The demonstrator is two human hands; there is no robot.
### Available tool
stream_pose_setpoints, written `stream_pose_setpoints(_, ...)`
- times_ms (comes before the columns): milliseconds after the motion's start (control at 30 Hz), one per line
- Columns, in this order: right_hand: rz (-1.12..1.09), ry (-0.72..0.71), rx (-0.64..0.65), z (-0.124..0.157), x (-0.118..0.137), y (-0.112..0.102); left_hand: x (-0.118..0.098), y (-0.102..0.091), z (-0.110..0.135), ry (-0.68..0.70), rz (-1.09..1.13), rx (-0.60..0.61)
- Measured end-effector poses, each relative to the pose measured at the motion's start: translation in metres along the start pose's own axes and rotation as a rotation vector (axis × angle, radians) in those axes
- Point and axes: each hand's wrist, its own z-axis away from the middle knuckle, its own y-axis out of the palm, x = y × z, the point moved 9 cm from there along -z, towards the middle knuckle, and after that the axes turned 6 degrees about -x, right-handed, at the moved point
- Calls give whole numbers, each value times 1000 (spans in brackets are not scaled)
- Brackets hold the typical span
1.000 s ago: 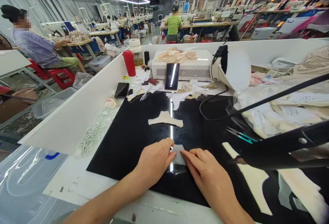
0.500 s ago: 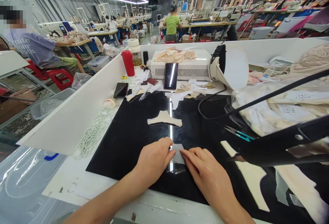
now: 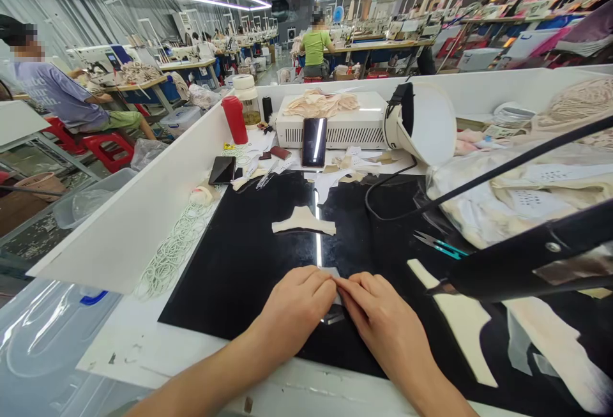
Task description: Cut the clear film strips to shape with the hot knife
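Both my hands meet over a small, thin greyish-white piece of sheer material point(image 3: 331, 271) on the black work surface. My left hand point(image 3: 301, 299) is closed, its curled fingers at the left side of the piece and covering much of it. From the right, my right hand point(image 3: 383, 311) pinches the same piece between thumb and forefinger. Just beyond the hands lies a cream cut fabric piece point(image 3: 303, 220) with a raised middle. A longer cream fabric piece point(image 3: 462, 327) rests to the right of my right hand.
A dark machine arm point(image 3: 531, 264) reaches in from the right, beside teal-handled thread snips point(image 3: 443, 246). At the back stand a phone point(image 3: 314, 142), a white vented box point(image 3: 335, 126) and a red cup point(image 3: 234, 119). Pale cord point(image 3: 175, 254) lies heaped along the left wall.
My left hand has moved right and slightly down, up against my right fingers, and now covers more of the sheer piece. My right hand has barely moved. The whole view has shifted slightly.
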Motion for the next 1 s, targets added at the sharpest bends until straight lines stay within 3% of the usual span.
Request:
stream_pose_setpoints(233,-8,9,17,0,-2,3,-1,8,3,21,-12,34)
stream_pose_setpoints(433,-3,9,31,0,-3,2,-3,0,0,33,-32,-26)
stream_pose_setpoints(633,-25,-3,35,0,-2,2,-3,3,0,24,-54,-4)
stream_pose_setpoints(1000,-108,27,-24,-10,1,-7,-6,-4,1,68,-136,-123)
